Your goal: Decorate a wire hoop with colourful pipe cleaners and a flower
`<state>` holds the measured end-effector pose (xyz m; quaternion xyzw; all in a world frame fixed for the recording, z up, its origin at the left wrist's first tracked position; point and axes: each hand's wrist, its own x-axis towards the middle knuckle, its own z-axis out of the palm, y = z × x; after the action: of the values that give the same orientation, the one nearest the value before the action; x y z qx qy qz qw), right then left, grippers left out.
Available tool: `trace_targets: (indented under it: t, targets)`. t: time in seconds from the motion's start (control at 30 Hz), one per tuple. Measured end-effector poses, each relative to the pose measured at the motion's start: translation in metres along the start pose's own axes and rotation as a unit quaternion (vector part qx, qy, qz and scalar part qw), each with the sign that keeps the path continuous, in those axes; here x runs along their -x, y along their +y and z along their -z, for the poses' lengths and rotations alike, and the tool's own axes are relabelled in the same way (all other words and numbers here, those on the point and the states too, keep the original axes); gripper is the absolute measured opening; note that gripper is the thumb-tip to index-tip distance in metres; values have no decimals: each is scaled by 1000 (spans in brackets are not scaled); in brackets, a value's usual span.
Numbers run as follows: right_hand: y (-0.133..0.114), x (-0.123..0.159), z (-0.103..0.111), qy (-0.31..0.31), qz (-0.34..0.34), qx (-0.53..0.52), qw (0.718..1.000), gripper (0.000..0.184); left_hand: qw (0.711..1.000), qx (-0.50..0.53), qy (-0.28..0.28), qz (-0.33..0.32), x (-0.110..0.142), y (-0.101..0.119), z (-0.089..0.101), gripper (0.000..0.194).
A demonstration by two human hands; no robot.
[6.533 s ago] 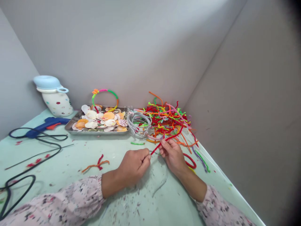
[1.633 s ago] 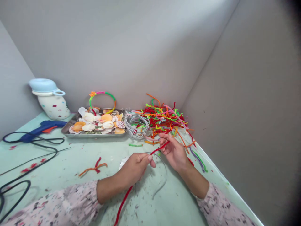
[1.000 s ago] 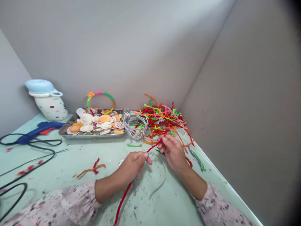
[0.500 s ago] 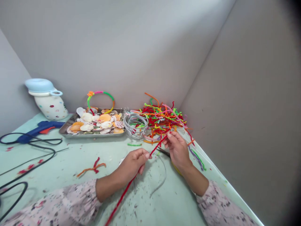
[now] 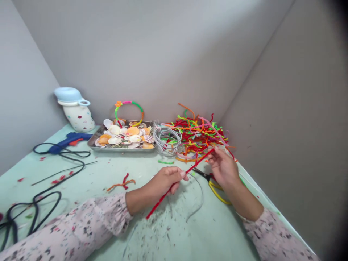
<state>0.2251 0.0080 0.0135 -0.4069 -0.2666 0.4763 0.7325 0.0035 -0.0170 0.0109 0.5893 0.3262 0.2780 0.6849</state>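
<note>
A red pipe cleaner [image 5: 160,205] runs slantwise between my two hands. My left hand [image 5: 170,179] pinches it partway along, and its loose tail points down toward the near side. At its upper right end, my right hand [image 5: 221,165] grips it between thumb and fingertips. A thin grey wire [image 5: 199,206] curves out on the table from beneath my left hand; whether that hand also holds it, I cannot tell. Scissors with yellow handles [image 5: 217,194] lie partly hidden under my right hand.
Behind stand a metal tray [image 5: 123,149] of seashells, a colourful hoop [image 5: 143,110], coiled grey wire [image 5: 167,139] and heaped pipe cleaners [image 5: 201,134]. Leftward are a blue glue gun [image 5: 67,141], its black cord [image 5: 58,154] and a lidded cup [image 5: 78,116]. An orange-red twist [image 5: 123,183] lies nearer.
The red pipe cleaner's tail below my left hand has become shorter, its end now showing. My right hand has moved slightly up and away with the other end. The view has shifted left.
</note>
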Motion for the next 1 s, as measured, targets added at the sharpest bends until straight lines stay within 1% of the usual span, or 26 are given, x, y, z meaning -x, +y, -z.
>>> trace_targets:
  t: [0.13,0.23,0.3,0.43,0.5,0.53,0.6,0.63,0.67,0.7,0.73,0.77,0.83,0.87,0.93,1.0]
  targets:
    - [1,-2,1,11,2,14,1000,14,1000,5,-7,1,2,0,1,30]
    - [3,-6,3,31,0,12,999,12,999,14,-27,16,3,-1,2,32]
    - [0,-12,8,51,11,8,999,10,999,25,-36,28,2,-2,4,33]
    - [-11,-28,22,106,43,-1,993,9,997,67,-32,30,0,-7,6,31]
    - [-14,-31,25,118,46,-5,992,11,996,78,-25,24,-2,-8,6,30]
    - [-14,-29,24,111,39,-5,993,12,996,82,-21,20,-2,-8,6,30]
    - [-11,-19,16,62,1,9,998,16,996,91,-11,14,-3,-7,6,29]
    - [-8,-11,10,0,-40,38,998,20,995,97,-6,12,-3,-7,6,29]
    - [-4,-2,4,-68,-81,75,992,25,995,103,-2,12,-3,-6,7,29]
    - [0,8,-2,-146,-124,115,975,29,994,109,1,13,-3,-5,7,28]
    - [3,17,-7,-205,-150,151,955,30,994,112,3,14,-3,-4,7,27]
    - [7,25,-12,-247,-156,182,939,30,993,114,3,15,-3,-4,7,27]
    - [12,37,-18,-281,-142,230,921,27,993,116,-1,11,-3,-3,7,26]
    - [13,39,-19,-281,-131,241,920,25,992,122,-4,11,-3,-3,7,27]
    - [15,39,-18,-253,-107,242,930,25,989,147,-7,21,-4,-2,7,29]
    - [15,34,-15,-213,-88,223,947,26,983,178,-6,44,-5,-2,7,31]
